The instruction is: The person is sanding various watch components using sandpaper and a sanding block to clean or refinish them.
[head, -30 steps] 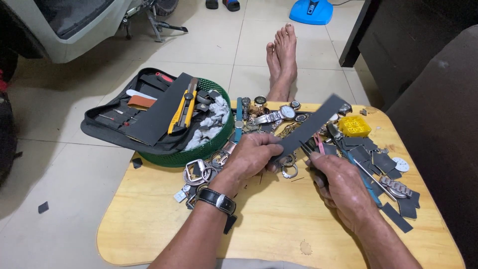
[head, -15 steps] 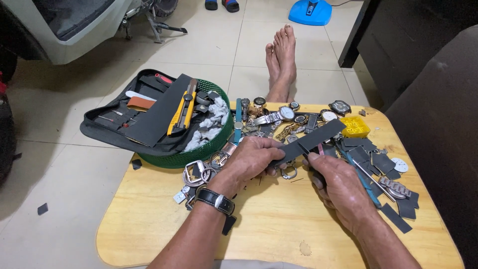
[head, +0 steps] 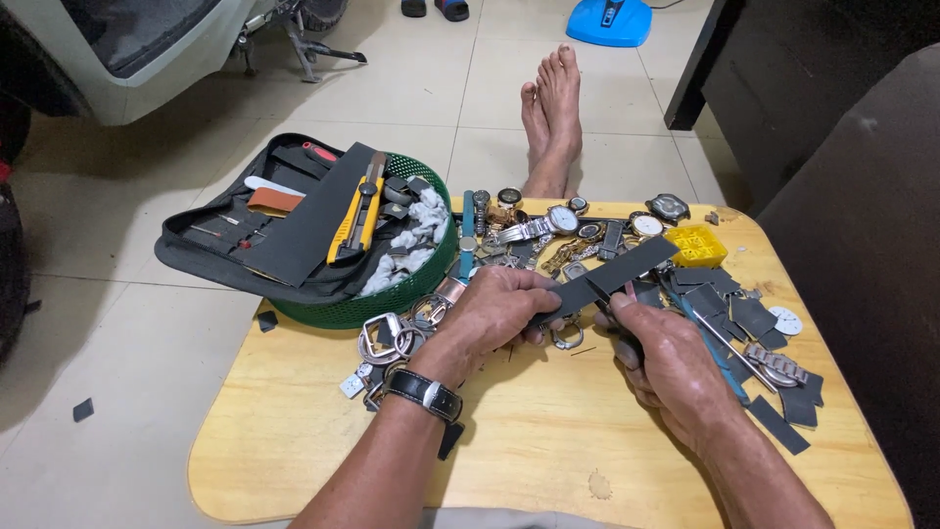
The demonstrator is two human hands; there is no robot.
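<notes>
Toolkit case [head: 264, 235] with yellow utility knife [head: 357, 211] left of grip, atop green basket [head: 392, 299] | left hand [head: 494, 313] pinching dark strip [head: 612, 274] at its near end | right hand [head: 676, 367] clenched on small tool at strip's underside | cut dark pieces [head: 774, 411] piled right; strip uncut.

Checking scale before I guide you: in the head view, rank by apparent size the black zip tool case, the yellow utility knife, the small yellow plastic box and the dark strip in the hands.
1. Black zip tool case
2. Yellow utility knife and dark strip: alike, unranked
3. Small yellow plastic box
</notes>
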